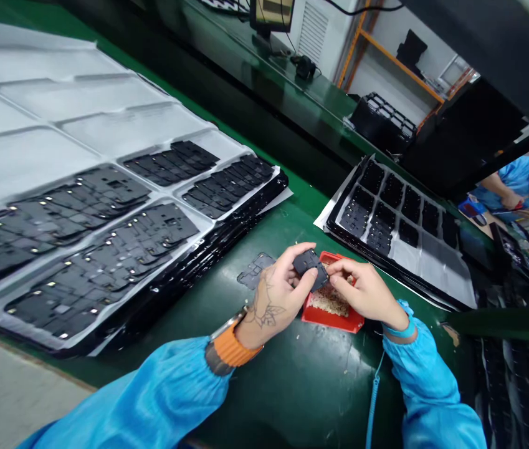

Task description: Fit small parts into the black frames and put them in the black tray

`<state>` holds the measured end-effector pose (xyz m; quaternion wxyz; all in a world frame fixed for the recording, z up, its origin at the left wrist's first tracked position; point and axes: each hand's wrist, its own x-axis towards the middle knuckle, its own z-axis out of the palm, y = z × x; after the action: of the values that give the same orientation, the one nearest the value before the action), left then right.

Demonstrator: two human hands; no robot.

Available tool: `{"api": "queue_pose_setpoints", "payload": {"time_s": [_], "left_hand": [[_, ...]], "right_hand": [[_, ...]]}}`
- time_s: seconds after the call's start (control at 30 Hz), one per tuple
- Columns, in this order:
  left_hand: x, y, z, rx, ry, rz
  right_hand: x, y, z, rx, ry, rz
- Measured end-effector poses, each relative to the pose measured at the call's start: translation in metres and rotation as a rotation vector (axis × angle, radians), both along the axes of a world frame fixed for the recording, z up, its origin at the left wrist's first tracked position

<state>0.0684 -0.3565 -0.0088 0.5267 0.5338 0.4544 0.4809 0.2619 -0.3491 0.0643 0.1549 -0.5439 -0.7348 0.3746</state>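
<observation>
A dark flat plastic part (309, 269) is gripped between the thumb and fingers of my left hand (277, 298), above the green table. My right hand (366, 292) is pinched at the part's right edge; whatever its fingertips hold is too small to make out. Beneath both hands sits a red tray (334, 320) with small pale pieces (332, 301) inside. Another dark part (255, 270) lies flat on the table, just left of my left hand.
A large tray (156, 196) with rows of dark parts fills the left side. Beyond my right hand lies a smaller tray (407, 254) of dark parts. A blue coiled cord (373, 399) runs from my right wrist. Another person's hands (511, 198) are at the far right.
</observation>
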Motion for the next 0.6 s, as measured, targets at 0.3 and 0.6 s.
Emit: {"api": "queue_pose_setpoints", "payload": {"time_s": [0.3, 0.6], "left_hand": [[0.0, -0.006, 0.007, 0.372, 0.316, -0.009], [0.002, -0.011, 0.012, 0.312, 0.315, -0.045]], "right_hand": [[-0.004, 0.0, -0.005, 0.054, -0.129, 0.103], [-0.002, -0.001, -0.005, 0.028, -0.207, 0.169]]}}
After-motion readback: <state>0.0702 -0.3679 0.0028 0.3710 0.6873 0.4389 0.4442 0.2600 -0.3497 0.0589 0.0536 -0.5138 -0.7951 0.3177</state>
